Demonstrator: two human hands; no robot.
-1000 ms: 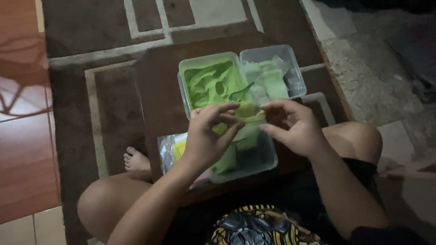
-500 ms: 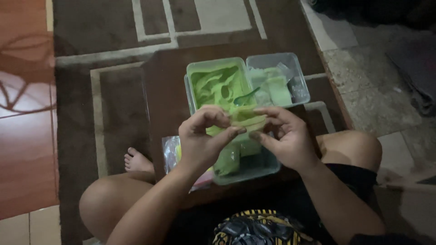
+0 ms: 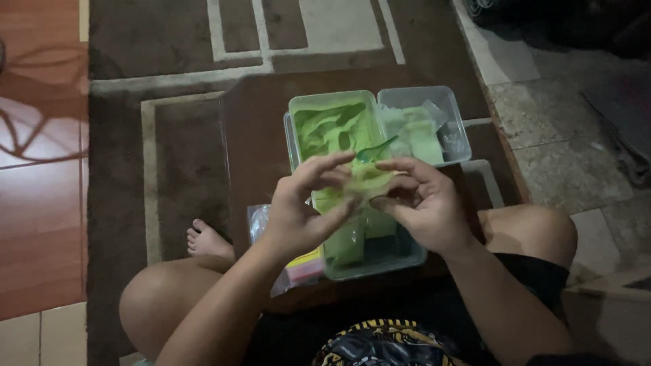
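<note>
My left hand (image 3: 302, 207) and my right hand (image 3: 424, 203) meet over a low dark board, both pinching a small pale green piece in thin clear wrap (image 3: 366, 179). Behind my fingers stands a green tub (image 3: 330, 129) filled with green paste, a small green spoon (image 3: 377, 149) sticking up at its edge. Under my hands a clear container (image 3: 380, 254) holds several wrapped green pieces. To the right of the tub a clear box (image 3: 427, 125) holds more pale green pieces and clear wraps.
A clear plastic packet with yellow and pink inside (image 3: 302, 264) lies by my left wrist. The dark board (image 3: 254, 135) rests on a brown rug with pale lines (image 3: 163, 156). My bare foot (image 3: 207, 240) and knees frame it. Stone tiles (image 3: 563, 156) lie right, reddish floor (image 3: 37, 203) left.
My hands have stayed together on the wrapped green piece, the fingers shifting slightly around it. The view has drifted a little, so the tub and boxes sit lower in the picture.
</note>
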